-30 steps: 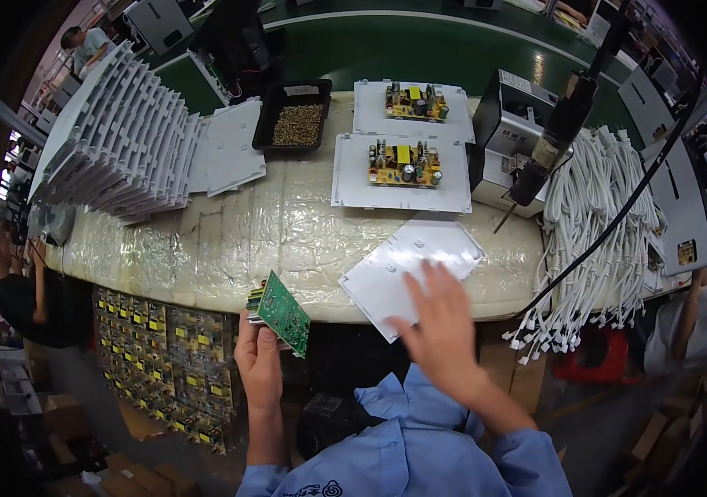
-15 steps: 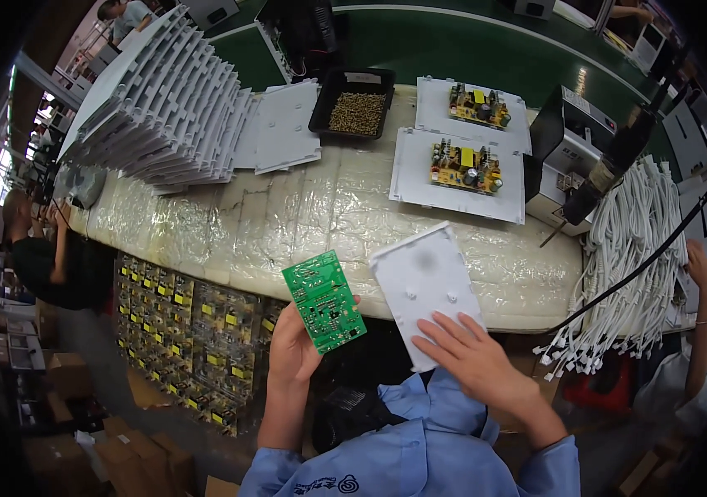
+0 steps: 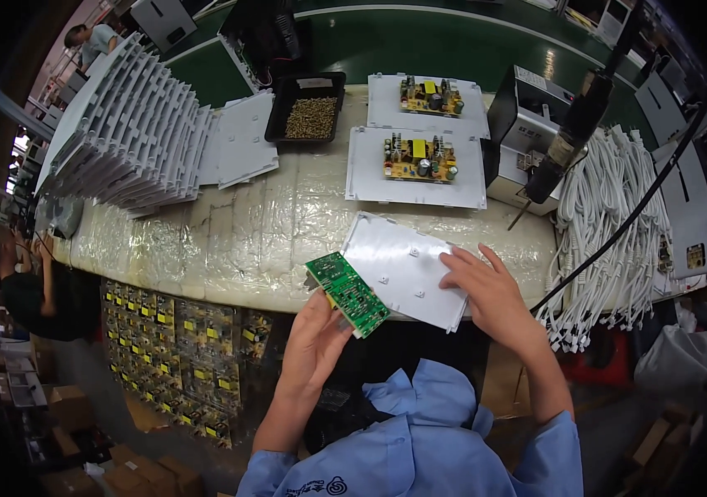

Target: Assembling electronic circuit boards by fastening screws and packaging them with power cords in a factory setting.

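My left hand (image 3: 313, 338) grips a green circuit board (image 3: 348, 296) by its lower side. The board is tilted, its green solder side facing up, and overlaps the left edge of a white plastic panel (image 3: 403, 267). That panel lies at the table's front edge, turned at an angle, with small raised posts on its face. My right hand (image 3: 494, 300) is at the panel's right side, fingers spread and fingertips touching it. Beyond stand two more white panels, the nearer one (image 3: 361, 190) and the farther one (image 3: 382, 91), bearing yellow component boards (image 3: 421, 157) (image 3: 430, 96).
A black tray of small brass-coloured screws (image 3: 310, 118) stands behind, beside a tall stack of white panels (image 3: 125, 132). On the right are a grey box-shaped device (image 3: 527, 124), an electric screwdriver (image 3: 564, 153) and bundled white cables (image 3: 610, 224). Boards in clear packs (image 3: 179, 356) hang below left.
The white panel has turned and come down onto the table edge. My right hand has shifted to its right side. The green board in my left hand has tilted and moved right.
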A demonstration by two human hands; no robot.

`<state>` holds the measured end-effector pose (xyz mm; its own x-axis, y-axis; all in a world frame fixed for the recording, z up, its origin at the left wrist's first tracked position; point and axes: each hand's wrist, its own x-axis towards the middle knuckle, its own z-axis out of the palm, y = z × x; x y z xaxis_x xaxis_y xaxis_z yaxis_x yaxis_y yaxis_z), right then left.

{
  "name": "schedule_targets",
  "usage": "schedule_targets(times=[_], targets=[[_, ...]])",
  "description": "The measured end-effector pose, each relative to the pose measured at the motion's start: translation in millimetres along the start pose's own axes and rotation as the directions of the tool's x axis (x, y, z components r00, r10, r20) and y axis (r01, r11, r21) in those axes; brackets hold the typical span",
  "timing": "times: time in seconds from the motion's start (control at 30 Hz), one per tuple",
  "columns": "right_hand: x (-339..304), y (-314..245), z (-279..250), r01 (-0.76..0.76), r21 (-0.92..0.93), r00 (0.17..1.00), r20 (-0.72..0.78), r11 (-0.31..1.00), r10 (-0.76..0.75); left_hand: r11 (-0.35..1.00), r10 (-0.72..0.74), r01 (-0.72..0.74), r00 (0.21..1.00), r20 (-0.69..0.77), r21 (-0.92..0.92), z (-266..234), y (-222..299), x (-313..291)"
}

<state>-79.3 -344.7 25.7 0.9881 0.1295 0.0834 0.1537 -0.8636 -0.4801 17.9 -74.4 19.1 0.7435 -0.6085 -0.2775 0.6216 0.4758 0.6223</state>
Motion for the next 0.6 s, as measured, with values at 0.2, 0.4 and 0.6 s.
schedule_targets(times=[0.2, 0.4, 0.6], targets=[[9.1, 6.1, 6.3, -0.091, -0.055, 0.981, -0.176, 0.994, 0.08, 1.0, 0.018, -0.018, 0.999, -0.048, 0.009, 17.7, -7.3, 5.3], [15.8, -13.6, 2.1, -0.084, 0.013, 0.916, -0.392, 0.996, 0.083, 1.0, -0.02, 0.02, 0.996, -0.082, -0.008, 22.5, -11.8, 7.6], [0.9, -63.6, 16.9, 0.012, 0.291, 0.869, -0.475, 0.957, 0.134, 0.998, -0.023, 0.025, 0.999, -0.022, 0.065, 41.7, -27.3, 18.5]])
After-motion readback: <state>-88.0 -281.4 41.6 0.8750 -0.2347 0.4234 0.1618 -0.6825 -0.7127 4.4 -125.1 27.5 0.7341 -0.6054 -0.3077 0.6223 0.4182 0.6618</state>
